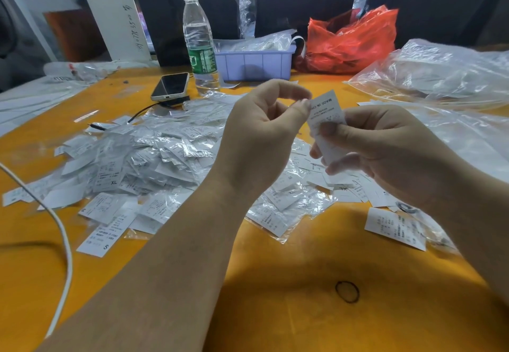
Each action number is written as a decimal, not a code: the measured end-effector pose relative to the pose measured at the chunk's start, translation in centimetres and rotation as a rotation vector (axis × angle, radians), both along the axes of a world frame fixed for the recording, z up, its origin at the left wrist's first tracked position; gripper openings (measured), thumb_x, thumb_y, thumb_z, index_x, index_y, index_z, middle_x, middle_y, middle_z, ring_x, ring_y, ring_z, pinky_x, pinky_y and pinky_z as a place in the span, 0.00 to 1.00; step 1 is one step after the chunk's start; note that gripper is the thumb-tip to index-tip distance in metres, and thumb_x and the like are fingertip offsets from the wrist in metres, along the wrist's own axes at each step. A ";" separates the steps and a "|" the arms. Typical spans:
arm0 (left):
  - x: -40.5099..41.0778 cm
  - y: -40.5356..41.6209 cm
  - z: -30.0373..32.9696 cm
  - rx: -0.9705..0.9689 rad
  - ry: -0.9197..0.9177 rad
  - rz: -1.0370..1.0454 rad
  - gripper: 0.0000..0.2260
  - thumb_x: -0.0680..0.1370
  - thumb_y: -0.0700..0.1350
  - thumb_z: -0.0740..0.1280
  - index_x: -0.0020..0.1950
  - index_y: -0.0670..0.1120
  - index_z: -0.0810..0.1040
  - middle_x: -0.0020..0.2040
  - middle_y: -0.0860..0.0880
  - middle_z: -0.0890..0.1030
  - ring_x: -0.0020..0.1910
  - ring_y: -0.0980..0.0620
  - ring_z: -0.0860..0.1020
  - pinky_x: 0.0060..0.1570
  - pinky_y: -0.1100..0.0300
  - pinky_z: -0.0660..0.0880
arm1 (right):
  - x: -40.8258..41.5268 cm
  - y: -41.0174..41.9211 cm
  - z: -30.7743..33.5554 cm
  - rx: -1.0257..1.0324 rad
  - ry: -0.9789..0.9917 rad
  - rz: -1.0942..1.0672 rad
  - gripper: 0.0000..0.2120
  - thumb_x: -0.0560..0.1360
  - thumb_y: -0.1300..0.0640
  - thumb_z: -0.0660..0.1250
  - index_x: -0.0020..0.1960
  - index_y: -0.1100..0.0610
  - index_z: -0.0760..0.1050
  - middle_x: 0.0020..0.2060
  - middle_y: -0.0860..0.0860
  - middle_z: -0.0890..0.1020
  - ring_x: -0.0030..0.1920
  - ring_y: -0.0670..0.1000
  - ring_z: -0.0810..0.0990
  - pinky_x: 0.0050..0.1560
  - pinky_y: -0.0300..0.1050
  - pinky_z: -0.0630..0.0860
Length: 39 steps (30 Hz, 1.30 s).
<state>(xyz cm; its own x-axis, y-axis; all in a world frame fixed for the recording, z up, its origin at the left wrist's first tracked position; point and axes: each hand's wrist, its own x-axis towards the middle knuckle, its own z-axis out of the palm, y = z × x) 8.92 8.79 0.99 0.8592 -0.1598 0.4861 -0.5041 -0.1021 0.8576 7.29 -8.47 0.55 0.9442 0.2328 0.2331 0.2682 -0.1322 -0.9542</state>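
Fig: label (326,120) above tag pile (154,153); L hand (264,136) pinches top edge, R hand (385,153) fingers (347,132) curl round base; prob. light, floppy, so hold by edges

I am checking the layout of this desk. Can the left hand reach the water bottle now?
Probably yes: the left hand is held up in the air, and nothing tall stands between it and the water bottle. But its fingers pinch the label, so it must let go first.
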 end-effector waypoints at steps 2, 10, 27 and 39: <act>-0.1 -0.1 -0.1 0.037 -0.031 0.017 0.05 0.79 0.41 0.68 0.46 0.47 0.82 0.31 0.41 0.70 0.31 0.49 0.68 0.29 0.55 0.66 | -0.1 0.1 0.0 0.019 0.008 -0.001 0.11 0.70 0.51 0.68 0.47 0.56 0.84 0.38 0.56 0.84 0.40 0.51 0.82 0.37 0.43 0.80; -0.3 -0.1 -0.4 0.166 -0.058 -0.014 0.05 0.79 0.40 0.67 0.46 0.45 0.83 0.28 0.49 0.72 0.26 0.57 0.67 0.27 0.65 0.65 | -0.2 0.2 0.2 0.003 -0.008 0.005 0.13 0.65 0.45 0.72 0.40 0.54 0.85 0.37 0.55 0.84 0.36 0.52 0.79 0.36 0.46 0.76; 0.4 0.3 -0.2 0.257 0.054 0.121 0.06 0.76 0.45 0.69 0.42 0.44 0.80 0.34 0.48 0.78 0.31 0.56 0.71 0.33 0.60 0.70 | 0.4 0.1 0.1 0.070 0.134 -0.125 0.14 0.74 0.49 0.66 0.49 0.59 0.81 0.42 0.58 0.84 0.44 0.52 0.83 0.39 0.45 0.82; 1.8 2.1 -1.2 0.625 0.158 0.554 0.11 0.74 0.46 0.68 0.55 0.52 0.75 0.45 0.53 0.78 0.44 0.51 0.76 0.35 0.59 0.69 | 0.6 -0.4 -1.1 -1.061 0.075 -0.270 0.22 0.75 0.49 0.68 0.69 0.48 0.71 0.66 0.49 0.72 0.56 0.48 0.71 0.47 0.42 0.68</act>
